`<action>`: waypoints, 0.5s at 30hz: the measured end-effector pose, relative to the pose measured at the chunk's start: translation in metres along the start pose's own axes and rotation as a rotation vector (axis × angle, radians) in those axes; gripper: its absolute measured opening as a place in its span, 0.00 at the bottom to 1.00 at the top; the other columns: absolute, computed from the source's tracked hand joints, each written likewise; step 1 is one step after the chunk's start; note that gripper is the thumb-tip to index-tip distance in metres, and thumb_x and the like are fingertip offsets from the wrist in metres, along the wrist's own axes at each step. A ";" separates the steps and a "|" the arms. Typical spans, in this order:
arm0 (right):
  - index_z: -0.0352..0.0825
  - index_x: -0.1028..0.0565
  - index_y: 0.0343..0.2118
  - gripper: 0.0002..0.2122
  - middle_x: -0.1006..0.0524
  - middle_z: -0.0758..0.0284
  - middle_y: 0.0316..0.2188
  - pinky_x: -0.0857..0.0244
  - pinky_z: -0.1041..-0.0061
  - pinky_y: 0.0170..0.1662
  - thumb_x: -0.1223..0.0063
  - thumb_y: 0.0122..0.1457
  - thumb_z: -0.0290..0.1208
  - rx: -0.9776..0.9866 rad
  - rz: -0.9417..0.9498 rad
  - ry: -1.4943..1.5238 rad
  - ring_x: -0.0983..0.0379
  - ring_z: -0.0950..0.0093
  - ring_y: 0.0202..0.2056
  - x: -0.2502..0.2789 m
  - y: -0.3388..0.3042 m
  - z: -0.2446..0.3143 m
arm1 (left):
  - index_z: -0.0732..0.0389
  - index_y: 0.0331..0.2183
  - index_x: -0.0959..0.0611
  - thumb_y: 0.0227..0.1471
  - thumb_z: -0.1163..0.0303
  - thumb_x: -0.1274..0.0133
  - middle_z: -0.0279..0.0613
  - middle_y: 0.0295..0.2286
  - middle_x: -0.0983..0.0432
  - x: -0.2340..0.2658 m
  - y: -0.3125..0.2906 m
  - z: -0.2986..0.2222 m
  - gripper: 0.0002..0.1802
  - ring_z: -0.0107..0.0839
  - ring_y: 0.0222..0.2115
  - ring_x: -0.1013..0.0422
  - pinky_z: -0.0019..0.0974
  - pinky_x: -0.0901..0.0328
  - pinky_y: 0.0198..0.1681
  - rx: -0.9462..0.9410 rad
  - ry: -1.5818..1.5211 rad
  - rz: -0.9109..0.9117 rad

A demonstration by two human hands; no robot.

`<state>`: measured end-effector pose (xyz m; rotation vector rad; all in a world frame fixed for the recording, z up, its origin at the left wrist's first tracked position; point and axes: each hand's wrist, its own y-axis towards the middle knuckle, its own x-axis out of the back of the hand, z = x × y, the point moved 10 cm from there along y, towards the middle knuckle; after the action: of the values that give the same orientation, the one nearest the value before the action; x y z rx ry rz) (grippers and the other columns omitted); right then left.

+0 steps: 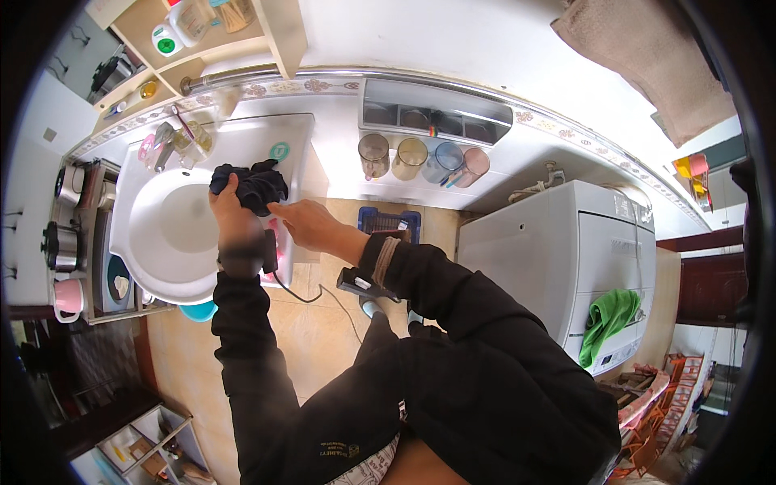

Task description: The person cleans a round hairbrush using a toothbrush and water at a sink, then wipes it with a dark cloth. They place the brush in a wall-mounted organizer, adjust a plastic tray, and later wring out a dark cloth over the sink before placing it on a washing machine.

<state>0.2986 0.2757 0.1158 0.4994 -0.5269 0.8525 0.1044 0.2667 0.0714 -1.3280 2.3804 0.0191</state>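
Left hand (229,206): fingers grip one crumpled black cloth (252,186)
Right hand (311,226): fingers at cloth's edge, grip unclear
Washbasin (174,222): one, smooth, rounded
Cups (411,159): four, translucent

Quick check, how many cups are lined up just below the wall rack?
4, in one row, left to right: a grayish-brown cup, an amber cup, a blue cup and a pink cup. None appears hidden.
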 end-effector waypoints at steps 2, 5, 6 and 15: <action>0.37 0.30 0.45 0.16 0.24 0.52 0.28 0.35 0.56 0.34 0.55 0.52 0.23 -0.045 0.035 -0.031 0.27 0.52 0.33 0.000 -0.010 -0.006 | 0.63 0.43 0.26 0.49 0.80 0.46 0.44 0.36 0.25 0.004 0.006 -0.001 0.17 0.38 0.35 0.26 0.41 0.29 0.38 -0.047 0.014 -0.048; 0.38 0.28 0.44 0.16 0.24 0.51 0.27 0.35 0.56 0.34 0.57 0.51 0.22 -0.164 -0.027 0.000 0.27 0.51 0.32 0.016 -0.030 -0.021 | 0.61 0.42 0.27 0.48 0.81 0.44 0.41 0.35 0.25 0.005 0.017 -0.010 0.17 0.36 0.34 0.27 0.39 0.30 0.37 -0.124 0.049 -0.029; 0.38 0.28 0.43 0.15 0.24 0.51 0.28 0.35 0.56 0.34 0.57 0.51 0.22 -0.233 -0.024 -0.021 0.27 0.51 0.32 0.021 -0.036 -0.030 | 0.61 0.41 0.27 0.46 0.81 0.43 0.40 0.35 0.26 0.008 0.021 -0.011 0.18 0.35 0.34 0.28 0.38 0.30 0.36 -0.114 0.037 -0.038; 0.35 0.29 0.38 0.08 0.26 0.49 0.24 0.38 0.58 0.31 0.57 0.56 0.24 -0.252 -0.121 -0.037 0.30 0.49 0.29 0.102 -0.068 -0.053 | 0.62 0.46 0.28 0.44 0.81 0.41 0.39 0.38 0.28 -0.007 0.011 -0.047 0.25 0.32 0.37 0.31 0.34 0.35 0.43 -0.400 0.318 -0.002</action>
<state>0.4216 0.3279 0.1244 0.3131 -0.6225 0.6513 0.0819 0.2686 0.1142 -1.6139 2.7444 0.3219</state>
